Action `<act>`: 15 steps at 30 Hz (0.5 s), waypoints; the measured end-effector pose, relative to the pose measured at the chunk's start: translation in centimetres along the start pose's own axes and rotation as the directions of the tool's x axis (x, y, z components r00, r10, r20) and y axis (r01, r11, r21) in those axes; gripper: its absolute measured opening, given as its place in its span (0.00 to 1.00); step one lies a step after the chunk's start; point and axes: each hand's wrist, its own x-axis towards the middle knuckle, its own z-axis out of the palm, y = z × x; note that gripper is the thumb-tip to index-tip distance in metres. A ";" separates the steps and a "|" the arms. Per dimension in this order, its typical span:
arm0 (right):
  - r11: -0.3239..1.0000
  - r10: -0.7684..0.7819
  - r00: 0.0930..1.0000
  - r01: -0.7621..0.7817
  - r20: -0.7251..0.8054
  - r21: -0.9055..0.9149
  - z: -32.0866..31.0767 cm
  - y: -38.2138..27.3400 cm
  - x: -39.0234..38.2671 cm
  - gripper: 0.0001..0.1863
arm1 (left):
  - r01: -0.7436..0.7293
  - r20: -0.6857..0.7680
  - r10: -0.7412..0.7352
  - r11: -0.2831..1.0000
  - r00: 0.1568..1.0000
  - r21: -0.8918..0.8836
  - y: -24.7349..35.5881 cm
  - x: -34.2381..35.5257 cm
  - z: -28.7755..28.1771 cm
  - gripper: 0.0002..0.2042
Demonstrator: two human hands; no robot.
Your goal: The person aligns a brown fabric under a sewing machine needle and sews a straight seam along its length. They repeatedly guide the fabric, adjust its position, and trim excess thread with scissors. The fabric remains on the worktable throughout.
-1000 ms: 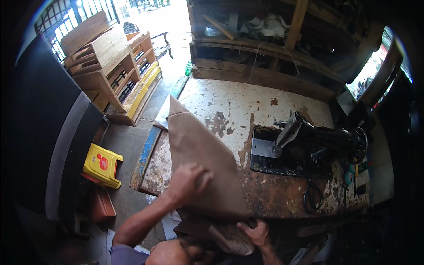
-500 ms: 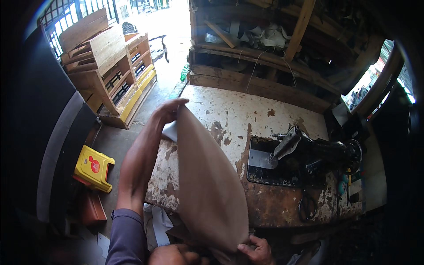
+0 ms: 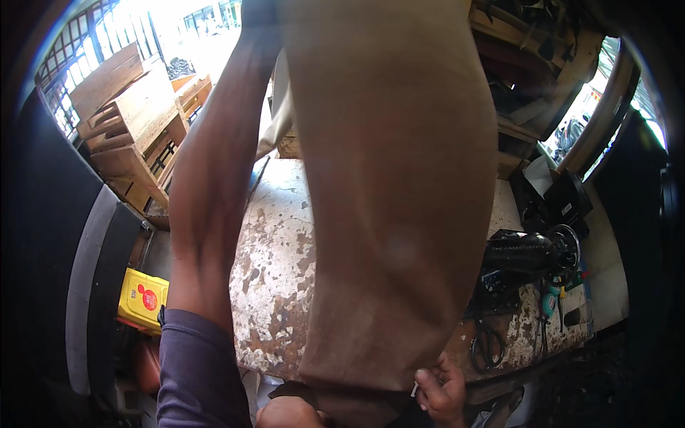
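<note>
My right grip, the nearer: pinched on brown cloth at its lower right corner. Cloth: upward and left of this grip, long axis pointing away above the desk. My left grip: out of view, cannot tell.

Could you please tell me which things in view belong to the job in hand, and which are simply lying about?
In use:
Brown sheet, with the right hand at its lower right corner
Worn worktable beneath it
Probably the black sewing machine, partly hidden by the sheet

Apparently just lying about:
Yellow stool at left
Wooden shelf unit beyond the stool
</note>
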 end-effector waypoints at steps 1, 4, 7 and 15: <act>0.991 0.129 0.988 -0.126 -0.081 0.043 0.1 0.0 0.2 0.14 | 0.079 -0.056 -0.070 0.979 0.996 0.190 -1.7 -1.8 -1.6 0.15; 0.930 0.368 0.924 -0.363 -0.101 0.064 0.4 0.7 0.9 0.12 | 0.531 -0.381 -0.370 0.624 0.847 0.574 -7.8 -7.6 -8.7 0.21; 0.928 0.371 0.929 -0.371 -0.011 -0.022 0.8 2.4 2.0 0.12 | 0.741 -0.689 -0.477 -0.108 0.546 0.662 -10.8 -15.9 -13.5 0.28; 0.939 0.247 0.962 -0.268 -0.119 -0.214 1.0 4.8 4.4 0.15 | 0.120 -0.104 -0.726 -0.029 0.680 0.992 -8.1 -42.4 3.1 0.32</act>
